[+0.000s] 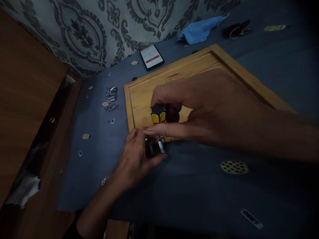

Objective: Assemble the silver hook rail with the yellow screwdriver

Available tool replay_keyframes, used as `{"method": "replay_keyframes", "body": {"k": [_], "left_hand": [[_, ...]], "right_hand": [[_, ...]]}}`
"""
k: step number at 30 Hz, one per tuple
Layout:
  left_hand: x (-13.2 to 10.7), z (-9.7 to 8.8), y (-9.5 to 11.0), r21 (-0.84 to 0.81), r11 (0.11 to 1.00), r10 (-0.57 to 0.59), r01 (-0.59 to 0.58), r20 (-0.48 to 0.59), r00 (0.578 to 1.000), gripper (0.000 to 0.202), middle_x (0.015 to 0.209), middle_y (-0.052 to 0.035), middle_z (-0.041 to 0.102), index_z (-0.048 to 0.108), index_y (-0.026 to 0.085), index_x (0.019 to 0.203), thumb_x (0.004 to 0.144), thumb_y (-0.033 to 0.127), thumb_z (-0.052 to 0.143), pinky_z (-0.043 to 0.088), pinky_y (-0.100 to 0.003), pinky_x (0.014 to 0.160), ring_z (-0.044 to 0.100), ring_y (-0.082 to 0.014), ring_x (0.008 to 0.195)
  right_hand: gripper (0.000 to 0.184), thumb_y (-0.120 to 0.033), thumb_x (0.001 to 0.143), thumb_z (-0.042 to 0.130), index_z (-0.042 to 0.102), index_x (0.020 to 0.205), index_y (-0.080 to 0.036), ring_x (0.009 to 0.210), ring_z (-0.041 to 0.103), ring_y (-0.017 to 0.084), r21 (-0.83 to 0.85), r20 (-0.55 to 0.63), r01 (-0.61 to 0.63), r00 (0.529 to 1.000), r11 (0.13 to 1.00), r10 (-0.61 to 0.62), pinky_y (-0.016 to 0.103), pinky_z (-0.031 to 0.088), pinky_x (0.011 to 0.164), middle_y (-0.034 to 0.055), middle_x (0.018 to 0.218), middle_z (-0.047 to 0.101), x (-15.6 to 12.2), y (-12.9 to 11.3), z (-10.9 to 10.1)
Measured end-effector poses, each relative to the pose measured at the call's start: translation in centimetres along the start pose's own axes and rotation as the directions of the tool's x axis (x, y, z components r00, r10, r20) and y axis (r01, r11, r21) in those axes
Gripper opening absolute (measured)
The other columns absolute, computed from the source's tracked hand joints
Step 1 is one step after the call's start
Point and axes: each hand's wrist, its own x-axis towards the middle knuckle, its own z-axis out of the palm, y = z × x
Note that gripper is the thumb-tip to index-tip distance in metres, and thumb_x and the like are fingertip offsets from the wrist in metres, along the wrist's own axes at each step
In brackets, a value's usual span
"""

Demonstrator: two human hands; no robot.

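Note:
My right hand (206, 103) grips a screwdriver by its yellow-and-black handle (158, 114), held upright over the near edge of a framed wooden cabinet door (147, 94). Its shaft and tip are mostly hidden by my thumb. Directly below the handle sits a metal cabinet hinge (160, 146), partly in shadow at the door's edge. My left hand (131, 161) is closed around this hinge, thumb beneath and fingers at the door's near left corner.
Several loose metal hinges (111, 98) lie left of the door on the blue patterned cloth (199, 192). Behind it are a phone (151, 57) with a lit screen, a blue rag (199, 30) and a dark object with a ring (236, 30). A wooden panel (27, 73) rises at left.

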Motion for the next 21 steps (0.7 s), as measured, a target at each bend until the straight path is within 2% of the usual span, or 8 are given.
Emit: {"method": "replay_keyframes", "body": {"k": [4,11,16,19,21], "left_hand": [[-0.1,0.0,0.1,0.012,1.0,0.014,-0.014,-0.007,1.0,0.047,0.12,-0.0056,0.072,0.057,0.025,0.123,0.085,0.024,0.085,0.058,-0.052,0.101,0.068,-0.0319,0.116],[0.0,0.0,0.1,0.037,0.999,0.013,-0.013,0.005,1.0,0.053,0.124,-0.0061,0.072,0.054,0.026,0.129,0.086,0.023,0.085,0.058,-0.051,0.104,0.068,-0.0316,0.119],[0.0,0.1,-0.1,0.034,0.999,0.013,-0.013,-0.01,1.0,0.053,0.121,-0.0055,0.072,0.055,0.026,0.128,0.085,0.024,0.086,0.058,-0.051,0.102,0.068,-0.0317,0.117],[0.0,0.0,0.1,0.013,1.0,-0.026,0.026,0.002,1.0,0.05,0.121,-0.0058,0.071,0.057,0.026,0.125,0.084,0.024,0.085,0.058,-0.052,0.103,0.068,-0.0324,0.118],[0.0,-0.2,0.3,-0.006,0.998,-0.057,0.057,0.017,0.998,0.047,0.119,-0.0058,0.071,0.057,0.026,0.122,0.084,0.025,0.085,0.058,-0.052,0.102,0.068,-0.0321,0.117]], "right_hand": [[0.04,-0.03,0.091,0.088,0.054,0.071,-0.022,0.053,0.049,0.007,-0.021,0.065,-0.101,0.993,0.995,0.103,0.025,0.036,0.052,-0.0111,0.059,0.055,0.6,-0.7,-0.2],[0.047,-0.042,0.088,0.09,0.052,0.07,-0.022,0.059,0.053,0.007,-0.077,-0.018,-0.005,1.0,0.997,0.004,0.024,0.036,0.055,-0.0107,0.065,0.055,0.1,-0.2,0.1],[0.042,-0.042,0.092,0.086,0.054,0.074,-0.023,0.06,0.055,0.009,-0.097,-0.025,0.032,0.999,0.995,-0.035,0.026,0.039,0.058,-0.0099,0.065,0.055,-0.1,0.0,0.3],[0.041,-0.043,0.096,0.082,0.053,0.075,-0.023,0.063,0.058,0.009,-0.12,-0.048,0.094,0.994,0.988,-0.1,0.026,0.044,0.06,-0.0088,0.068,0.059,-0.4,0.2,0.2],[0.039,-0.046,0.101,0.075,0.055,0.078,-0.023,0.066,0.061,0.009,-0.129,-0.075,0.088,0.992,0.988,-0.098,0.025,0.047,0.062,-0.0072,0.073,0.063,-0.8,0.2,0.0]]}}
